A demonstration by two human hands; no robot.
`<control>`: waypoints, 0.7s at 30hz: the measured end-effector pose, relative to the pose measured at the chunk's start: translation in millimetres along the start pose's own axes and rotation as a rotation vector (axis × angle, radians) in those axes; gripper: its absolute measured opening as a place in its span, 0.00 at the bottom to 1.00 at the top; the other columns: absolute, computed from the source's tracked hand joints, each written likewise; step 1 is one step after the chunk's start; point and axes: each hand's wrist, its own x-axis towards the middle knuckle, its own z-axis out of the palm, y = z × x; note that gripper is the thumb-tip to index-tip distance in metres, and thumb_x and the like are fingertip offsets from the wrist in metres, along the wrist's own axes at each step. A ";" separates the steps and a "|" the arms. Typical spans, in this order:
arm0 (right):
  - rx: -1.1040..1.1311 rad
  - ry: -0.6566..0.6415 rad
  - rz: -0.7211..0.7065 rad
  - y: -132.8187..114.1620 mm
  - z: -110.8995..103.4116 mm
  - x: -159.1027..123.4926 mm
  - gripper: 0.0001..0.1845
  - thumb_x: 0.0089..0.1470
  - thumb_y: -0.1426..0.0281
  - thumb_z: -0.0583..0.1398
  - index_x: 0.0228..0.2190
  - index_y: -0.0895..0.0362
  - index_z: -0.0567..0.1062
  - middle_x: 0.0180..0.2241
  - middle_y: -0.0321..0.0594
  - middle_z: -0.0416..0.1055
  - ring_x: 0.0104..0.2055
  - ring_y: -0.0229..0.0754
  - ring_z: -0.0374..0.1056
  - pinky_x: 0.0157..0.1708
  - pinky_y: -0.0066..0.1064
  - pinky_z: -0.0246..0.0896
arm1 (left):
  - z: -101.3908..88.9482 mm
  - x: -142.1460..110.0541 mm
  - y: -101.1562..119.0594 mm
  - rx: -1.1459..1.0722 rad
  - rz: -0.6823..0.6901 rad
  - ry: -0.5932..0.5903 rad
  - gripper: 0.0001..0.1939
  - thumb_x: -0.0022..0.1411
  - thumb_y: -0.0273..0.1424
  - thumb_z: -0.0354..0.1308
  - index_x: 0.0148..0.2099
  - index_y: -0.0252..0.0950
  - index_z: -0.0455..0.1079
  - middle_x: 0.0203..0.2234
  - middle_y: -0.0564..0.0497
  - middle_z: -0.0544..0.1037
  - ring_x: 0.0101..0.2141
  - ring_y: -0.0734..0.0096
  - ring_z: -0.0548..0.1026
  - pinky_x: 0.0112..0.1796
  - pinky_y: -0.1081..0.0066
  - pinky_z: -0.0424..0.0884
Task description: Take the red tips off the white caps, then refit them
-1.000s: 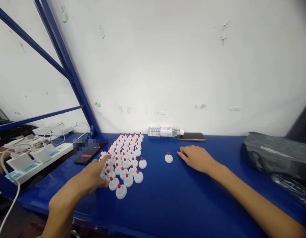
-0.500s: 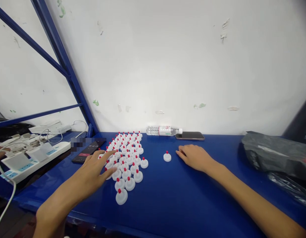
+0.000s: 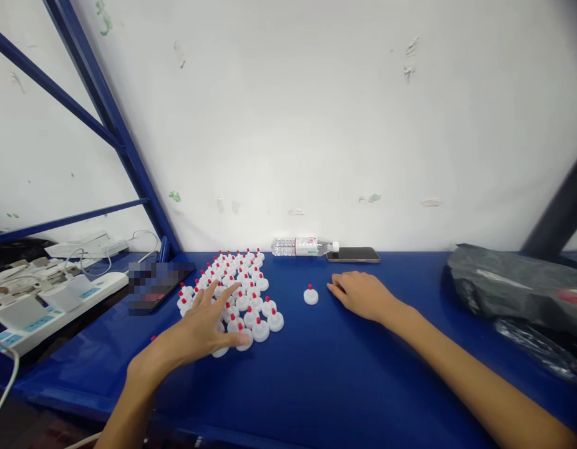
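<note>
My left hand lies over the left side of a crowd of white round nozzle caps with red tips. Its fingers are spread among them, and the thumb touches a cap at the front of the group. Part of the crowd is hidden beneath this hand. Another red tip peeks out beside my left wrist. My right hand rests palm down on the blue table, fingers loosely curled, a gap by the thumb, nothing visible in it. Just left of it stands a single cap, untouched.
Against the wall lie a clear water bottle and a phone. A dark, partly blurred device is left of the caps. Beyond it are a power strip with chargers and cables. A dark plastic bag sits at right.
My left hand has moved right and nearer the front edge, its thumb now out at the front caps. Those front caps have shifted backward and right, bunching closer. My right hand stays in place.
</note>
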 end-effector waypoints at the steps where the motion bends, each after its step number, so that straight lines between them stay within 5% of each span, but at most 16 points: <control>1: 0.004 0.003 0.002 0.5 0.6 0.2 0.20 0.75 0.64 0.52 0.32 0.55 0.75 0.35 0.44 0.80 0.37 0.49 0.76 0.29 0.33 0.51 | 2.1 3.7 2.1 -0.016 0.015 -0.025 0.53 0.57 0.59 0.65 0.77 0.44 0.54 0.76 0.32 0.51 0.74 0.35 0.48 0.64 0.42 0.62; 6: 0.049 0.034 0.034 -1.6 -0.1 0.1 0.19 0.75 0.63 0.52 0.34 0.55 0.76 0.35 0.45 0.80 0.38 0.51 0.78 0.31 0.33 0.56 | 16.4 13.3 14.5 -0.056 0.112 -0.013 0.41 0.68 0.58 0.54 0.75 0.44 0.58 0.76 0.37 0.51 0.74 0.41 0.50 0.68 0.44 0.54; 10: 0.199 0.174 0.052 -13.4 -4.7 -3.1 0.23 0.78 0.57 0.43 0.51 0.52 0.74 0.49 0.44 0.79 0.49 0.49 0.77 0.43 0.35 0.65 | 24.3 9.8 32.8 -0.074 0.183 0.034 0.35 0.72 0.54 0.51 0.74 0.47 0.58 0.71 0.40 0.60 0.68 0.45 0.63 0.65 0.47 0.63; 15: 0.505 0.244 -0.291 -38.7 5.1 -9.6 0.29 0.72 0.49 0.55 0.66 0.48 0.66 0.66 0.47 0.65 0.67 0.52 0.63 0.64 0.43 0.59 | 28.2 -0.5 60.8 -0.059 0.272 0.100 0.25 0.76 0.47 0.46 0.67 0.45 0.65 0.59 0.41 0.70 0.58 0.48 0.71 0.59 0.49 0.67; 18: 0.495 0.194 -0.369 -54.4 17.1 -11.0 0.31 0.67 0.48 0.60 0.65 0.47 0.69 0.67 0.47 0.64 0.66 0.56 0.64 0.65 0.48 0.59 | 31.2 -3.0 72.2 -0.030 0.303 0.119 0.19 0.77 0.38 0.44 0.61 0.42 0.70 0.54 0.40 0.73 0.54 0.47 0.72 0.55 0.47 0.68; 21: 0.488 0.225 -0.393 -62.9 24.6 -7.9 0.18 0.74 0.59 0.55 0.56 0.50 0.77 0.57 0.44 0.74 0.56 0.49 0.71 0.60 0.42 0.63 | 36.3 -0.1 76.4 -0.023 0.308 0.145 0.18 0.77 0.35 0.41 0.56 0.39 0.71 0.49 0.40 0.74 0.50 0.49 0.73 0.51 0.47 0.69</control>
